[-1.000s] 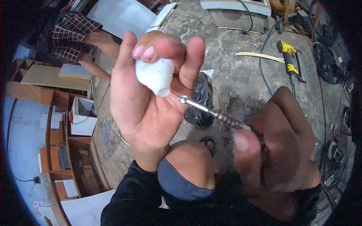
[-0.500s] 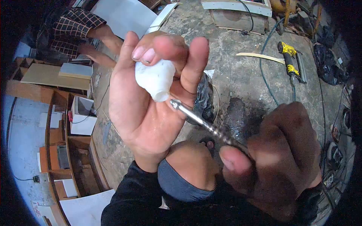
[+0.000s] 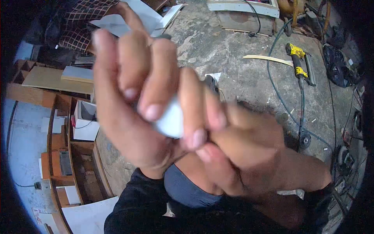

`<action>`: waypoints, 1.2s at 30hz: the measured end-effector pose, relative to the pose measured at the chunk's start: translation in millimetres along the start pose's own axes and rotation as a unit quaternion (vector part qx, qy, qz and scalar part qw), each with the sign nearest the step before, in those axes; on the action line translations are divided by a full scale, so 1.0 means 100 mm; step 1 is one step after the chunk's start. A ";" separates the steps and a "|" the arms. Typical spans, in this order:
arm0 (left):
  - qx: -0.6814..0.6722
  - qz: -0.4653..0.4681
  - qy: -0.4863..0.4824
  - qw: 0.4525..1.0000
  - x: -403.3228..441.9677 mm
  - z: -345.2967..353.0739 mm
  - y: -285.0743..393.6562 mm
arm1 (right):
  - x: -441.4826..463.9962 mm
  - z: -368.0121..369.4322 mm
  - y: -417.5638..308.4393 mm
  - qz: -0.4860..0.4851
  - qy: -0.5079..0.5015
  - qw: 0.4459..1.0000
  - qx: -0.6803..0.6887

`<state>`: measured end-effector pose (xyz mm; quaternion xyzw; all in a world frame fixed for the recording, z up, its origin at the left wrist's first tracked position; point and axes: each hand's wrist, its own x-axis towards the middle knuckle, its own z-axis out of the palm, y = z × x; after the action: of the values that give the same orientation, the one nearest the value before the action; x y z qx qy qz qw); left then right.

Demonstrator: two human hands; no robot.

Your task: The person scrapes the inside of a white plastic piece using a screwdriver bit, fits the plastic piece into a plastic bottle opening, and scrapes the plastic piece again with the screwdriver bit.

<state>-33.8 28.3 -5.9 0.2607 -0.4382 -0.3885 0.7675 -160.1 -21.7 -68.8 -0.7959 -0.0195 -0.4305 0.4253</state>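
Head view shows the left grip (image 3: pixel 152 93) curled around a white piece (image 3: pixel 172 120), which peeks between its fingers, while the blurred right grip (image 3: pixel 249 144) meets those fingertips, its closure and contents impossible to tell, a two-handed step whose next move likely calls for steadiness.

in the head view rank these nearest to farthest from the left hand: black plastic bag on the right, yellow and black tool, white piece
1. White piece: in the left hand.
2. Yellow and black tool: on the floor, right.
3. Black plastic bag: farther right, past the tool.
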 end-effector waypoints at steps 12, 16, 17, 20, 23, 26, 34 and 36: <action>-0.256 -0.152 0.127 0.946 0.07 -0.30 0.14 | -0.22 -0.34 0.01 0.103 -0.046 0.993 0.024; -0.330 -0.216 0.127 0.910 0.08 -0.31 0.12 | -0.17 -0.30 -0.11 0.070 -0.003 0.996 -0.054; -0.345 -0.221 0.136 0.902 0.07 -0.30 0.13 | -0.17 -0.31 -0.14 0.080 0.004 0.995 -0.065; -0.359 -0.215 0.138 0.898 0.05 -0.27 0.10 | -0.14 -0.35 -0.24 0.109 0.021 0.989 -0.097; -0.362 -0.227 0.142 0.893 0.05 -0.24 0.12 | -0.07 -0.37 -0.31 0.095 0.025 0.982 -0.162; -0.367 -0.233 0.115 0.893 0.05 -0.24 0.10 | 0.01 -0.35 -0.40 0.077 0.004 0.971 -0.226; -0.359 -0.193 0.056 0.911 0.03 -0.30 0.02 | 0.06 -0.17 -0.43 0.034 0.040 0.956 -0.290; -0.352 -0.185 0.072 0.915 0.02 -0.26 0.02 | 0.09 -0.15 -0.44 0.042 0.045 0.954 -0.292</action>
<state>-9.8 29.7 -15.8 0.0778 -0.1607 -0.6327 0.7536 -182.1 -7.0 -29.1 -0.8655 0.1596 -0.4341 0.1925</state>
